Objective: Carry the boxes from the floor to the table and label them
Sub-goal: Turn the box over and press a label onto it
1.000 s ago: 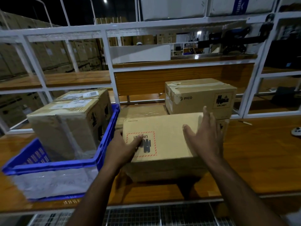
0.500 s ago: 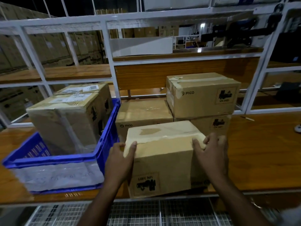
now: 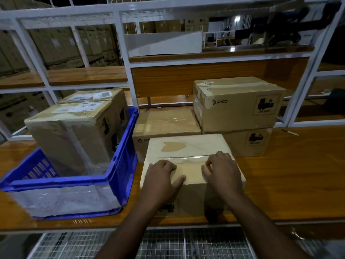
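Both hands, left hand [image 3: 162, 179] and right hand [image 3: 221, 171], rest curled-fingered atop the box [image 3: 188, 150], gripping nothing. It looks stiff, taped slick; hold opposite bottom edges, nine and three o'clock.

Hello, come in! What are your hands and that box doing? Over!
Left hand and right hand resting on front box, fingers curled. Box on table, no label visible. Blue crate alongside, not blocking.

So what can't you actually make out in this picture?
All in the head view:
- The marking on the front box: the left hand and its forearm cover most of it.
- Text on the white labels on the boxes in the blue crate: too small and blurred.
- The low PICO box behind: its logo is cut off by the front box.
- Whether the right hand holds anything under its curled fingers.
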